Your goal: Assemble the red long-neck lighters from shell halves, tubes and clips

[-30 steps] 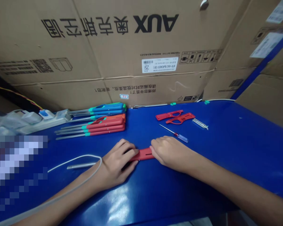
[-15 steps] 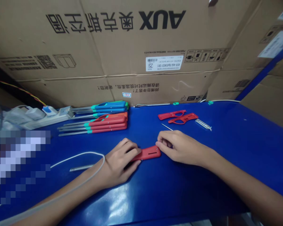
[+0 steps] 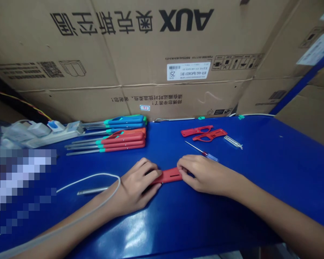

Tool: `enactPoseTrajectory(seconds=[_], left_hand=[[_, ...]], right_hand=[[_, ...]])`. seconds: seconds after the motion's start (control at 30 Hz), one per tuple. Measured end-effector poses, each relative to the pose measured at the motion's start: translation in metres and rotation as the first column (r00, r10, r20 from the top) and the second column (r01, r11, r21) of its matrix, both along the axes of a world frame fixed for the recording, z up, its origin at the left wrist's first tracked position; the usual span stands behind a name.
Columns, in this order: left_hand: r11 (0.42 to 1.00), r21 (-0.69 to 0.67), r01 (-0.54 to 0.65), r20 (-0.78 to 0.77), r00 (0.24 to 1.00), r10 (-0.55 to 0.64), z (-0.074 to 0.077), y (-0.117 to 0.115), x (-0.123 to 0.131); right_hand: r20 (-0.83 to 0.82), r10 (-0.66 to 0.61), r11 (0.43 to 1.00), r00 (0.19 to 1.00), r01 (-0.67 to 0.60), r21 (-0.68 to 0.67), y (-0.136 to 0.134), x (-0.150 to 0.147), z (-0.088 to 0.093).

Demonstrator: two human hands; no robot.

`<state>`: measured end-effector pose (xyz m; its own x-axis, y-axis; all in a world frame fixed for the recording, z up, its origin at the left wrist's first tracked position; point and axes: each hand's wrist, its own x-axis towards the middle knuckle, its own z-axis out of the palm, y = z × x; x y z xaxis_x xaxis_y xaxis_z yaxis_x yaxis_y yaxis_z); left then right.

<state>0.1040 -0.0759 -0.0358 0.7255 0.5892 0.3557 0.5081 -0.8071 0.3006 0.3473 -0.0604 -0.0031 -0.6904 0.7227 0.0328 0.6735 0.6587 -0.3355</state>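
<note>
Left grip [image 3: 142, 183] pinches the left portion of a red handle [image 3: 167, 176], fingers over the top, thumb along the near side. The handle lies roughly midway between the left and right edges of the desk [image 3: 178, 223], its slotted face up. Right grip [image 3: 205, 174]: thumb and fingertips drawn together, pinching the handle's right end; a small part between them, if any, is hidden. Change noted: half a second ago these fingertips stood at the extreme tip, baring that end and a bright metal spot; now they cover it. Judgement: work is centred on this end, left grip steadying. Metal tube [image 3: 93, 191] shows beyond the left forearm, probably belonging to the handle. Screwdriver [image 3: 209, 156], in view again, lies just behind the right grip. Toward the desk's back edge, right of centre: two red shell pieces [image 3: 212, 134] and metal rods [image 3: 233, 141]. Toward its back-left corner: stacked lighters [image 3: 124, 142].
</note>
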Motion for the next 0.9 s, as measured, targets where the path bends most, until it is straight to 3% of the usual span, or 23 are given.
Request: enactPoseTrajectory(seconds=[0.33,0.47,0.63,0.8,0.9], left_hand=[[1.000,0.022,0.000,-0.023,1.000,0.000,0.001,-0.002,0.002],[1.000,0.027,0.003,-0.027,1.000,-0.002,0.002,-0.002,0.003],[1.000,0.027,-0.003,-0.025,1.000,0.004,0.002,-0.001,0.003],[1.000,0.013,0.003,-0.015,1.000,-0.003,0.001,-0.001,0.002],[1.000,0.016,0.005,-0.008,1.000,-0.005,0.001,0.000,0.002]], right_hand=[[0.236,-0.053,0.985,0.970,0.012,0.170,-0.004,-0.012,-0.006],[0.286,-0.095,0.983,0.954,0.045,0.177,-0.004,-0.018,-0.008],[0.211,-0.108,0.988,0.971,0.082,0.130,-0.001,-0.015,-0.007],[0.019,-0.040,0.999,0.999,0.040,0.001,-0.002,-0.003,0.002],[0.007,-0.016,0.999,1.000,0.016,-0.036,-0.003,0.000,0.004]])
